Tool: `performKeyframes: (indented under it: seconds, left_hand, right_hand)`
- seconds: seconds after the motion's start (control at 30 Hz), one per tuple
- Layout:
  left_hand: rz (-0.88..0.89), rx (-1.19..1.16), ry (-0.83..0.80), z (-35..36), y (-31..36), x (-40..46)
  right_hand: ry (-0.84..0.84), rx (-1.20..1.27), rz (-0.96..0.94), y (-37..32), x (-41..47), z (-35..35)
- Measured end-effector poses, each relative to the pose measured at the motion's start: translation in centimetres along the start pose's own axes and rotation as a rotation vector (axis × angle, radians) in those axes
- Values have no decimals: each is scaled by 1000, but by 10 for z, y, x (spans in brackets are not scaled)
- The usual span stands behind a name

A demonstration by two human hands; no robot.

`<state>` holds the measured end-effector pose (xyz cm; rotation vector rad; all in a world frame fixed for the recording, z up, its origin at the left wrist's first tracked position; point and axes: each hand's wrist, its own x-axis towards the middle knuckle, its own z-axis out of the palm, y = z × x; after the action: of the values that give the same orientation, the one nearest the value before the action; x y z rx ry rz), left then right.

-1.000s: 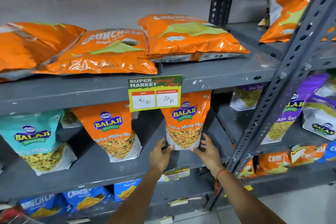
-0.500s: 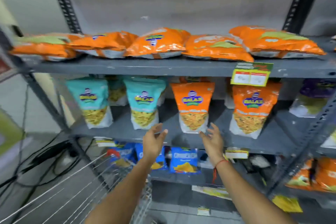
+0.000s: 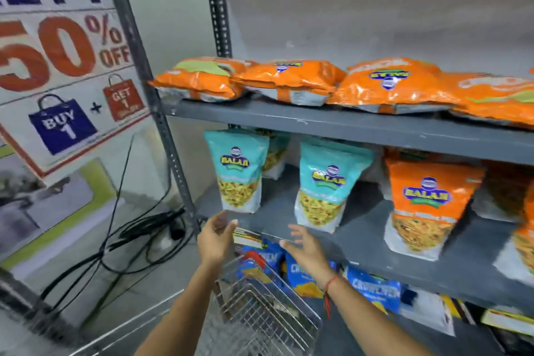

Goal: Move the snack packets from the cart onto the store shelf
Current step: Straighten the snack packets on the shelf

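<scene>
My left hand and my right hand hover open and empty in front of the middle shelf, above the wire cart. Two teal Balaji packets and an orange Balaji packet stand upright on that shelf. Orange Crunchex packets lie flat on the top shelf. Blue packets sit on the lower shelf behind the cart. What lies inside the cart is blurred.
A grey slotted upright post frames the shelf's left side. A 50% off poster hangs at left. Black cables trail on the floor beside the post. A yellow price label is fixed to the shelf edge between my hands.
My hands let go of the orange Tikha Mitha packet, left standing on the middle shelf, and drew back open. The view swung left, bringing the cart and the poster into sight.
</scene>
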<state>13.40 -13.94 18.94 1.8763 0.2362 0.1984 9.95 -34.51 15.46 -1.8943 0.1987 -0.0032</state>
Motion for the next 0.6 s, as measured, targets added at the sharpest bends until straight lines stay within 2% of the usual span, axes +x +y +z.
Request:
performKeyframes:
  seconds: [0.1, 0.17, 0.33, 0.6]
  left_hand:
    - [-49, -3, 23, 1, -9, 36]
    - [-112, 8, 5, 3, -17, 63]
    - [-133, 63, -88, 13, -45, 131]
    - [-156, -167, -304, 29, -61, 180]
  right_hand:
    - [-64, -46, 24, -1, 46, 24]
    - [-102, -82, 45, -2, 74, 38]
    - [-118, -129, 50, -2, 139, 69]
    - [-73, -125, 20, 3, 195, 98]
